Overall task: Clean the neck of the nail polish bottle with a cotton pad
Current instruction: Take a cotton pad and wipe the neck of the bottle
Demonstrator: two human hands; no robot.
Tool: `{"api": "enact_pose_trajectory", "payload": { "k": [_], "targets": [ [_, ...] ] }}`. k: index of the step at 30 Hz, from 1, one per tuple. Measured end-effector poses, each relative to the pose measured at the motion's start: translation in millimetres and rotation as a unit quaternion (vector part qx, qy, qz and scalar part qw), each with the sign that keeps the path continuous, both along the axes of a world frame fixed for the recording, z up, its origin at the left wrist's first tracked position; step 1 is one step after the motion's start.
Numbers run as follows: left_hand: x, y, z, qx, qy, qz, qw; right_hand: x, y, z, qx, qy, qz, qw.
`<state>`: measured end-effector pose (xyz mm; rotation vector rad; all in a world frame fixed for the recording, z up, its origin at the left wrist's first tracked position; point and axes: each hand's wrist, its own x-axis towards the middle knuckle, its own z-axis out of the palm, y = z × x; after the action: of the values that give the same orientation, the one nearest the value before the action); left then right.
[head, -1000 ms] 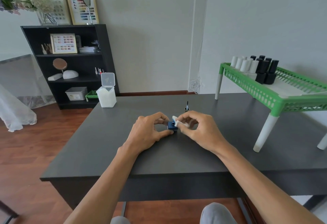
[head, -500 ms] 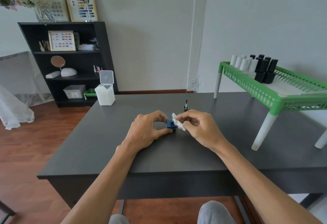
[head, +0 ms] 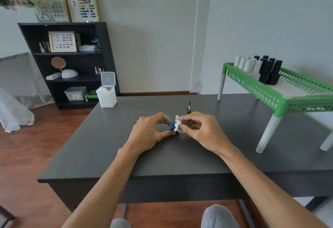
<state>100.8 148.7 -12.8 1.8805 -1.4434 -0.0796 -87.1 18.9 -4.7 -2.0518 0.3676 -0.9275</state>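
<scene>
A small blue nail polish bottle (head: 172, 126) lies near the middle of the dark table (head: 108, 146), tipped so its neck points right. My left hand (head: 149, 134) pinches the bottle between thumb and fingers. My right hand (head: 200, 130) holds a white cotton pad (head: 177, 124) folded around the bottle's neck; the neck itself is hidden by the pad. The bottle's cap with its brush (head: 189, 107) stands upright just behind my right hand, brush pointing up.
A white container of cotton pads (head: 106, 95) with its lid flipped up stands at the table's far left. A green rack (head: 281, 90) on white legs at the right carries several white and black bottles. A black bookshelf (head: 66, 62) stands behind the table.
The view has tilted slightly. My right fingers have shifted the cotton pad a little around the bottle's neck; both hands stay in the same place.
</scene>
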Motion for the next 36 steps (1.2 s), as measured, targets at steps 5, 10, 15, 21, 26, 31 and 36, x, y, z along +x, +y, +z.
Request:
{"api": "enact_pose_trajectory", "payload": {
  "k": [5, 10, 15, 21, 26, 31, 36],
  "targets": [
    [1.0, -1.6, -1.2, -0.001, 0.002, 0.001, 1.0, -1.0, 0.1, 1.7, -0.01, 0.0, 0.007, 1.0],
    [1.0, -0.5, -1.4, -0.003, 0.0, 0.005, 1.0, -2.1, 0.5, 1.5, -0.027, 0.004, 0.015, 1.0],
    [0.7, -0.3, -1.3, -0.001, 0.007, 0.006, 1.0, -1.8, 0.5, 0.2, -0.065, -0.003, 0.008, 0.998],
    [2.0, -1.7, -1.9, 0.0, 0.01, 0.008, 1.0, -0.2, -1.0, -1.3, -0.069, -0.015, -0.011, 0.997],
    [1.8, -1.6, -1.4, 0.004, 0.007, 0.008, 1.0, 1.4, -0.8, -2.6, -0.089, -0.006, -0.021, 0.996],
    [1.4, -1.3, -0.9, 0.004, 0.011, 0.011, 1.0, 0.9, -1.7, -2.8, -0.088, -0.016, -0.024, 0.996],
    [1.8, -2.1, -0.3, 0.008, 0.031, 0.005, 0.999, 1.4, -2.1, -3.6, -0.114, -0.009, -0.024, 0.993]
  ]
}}
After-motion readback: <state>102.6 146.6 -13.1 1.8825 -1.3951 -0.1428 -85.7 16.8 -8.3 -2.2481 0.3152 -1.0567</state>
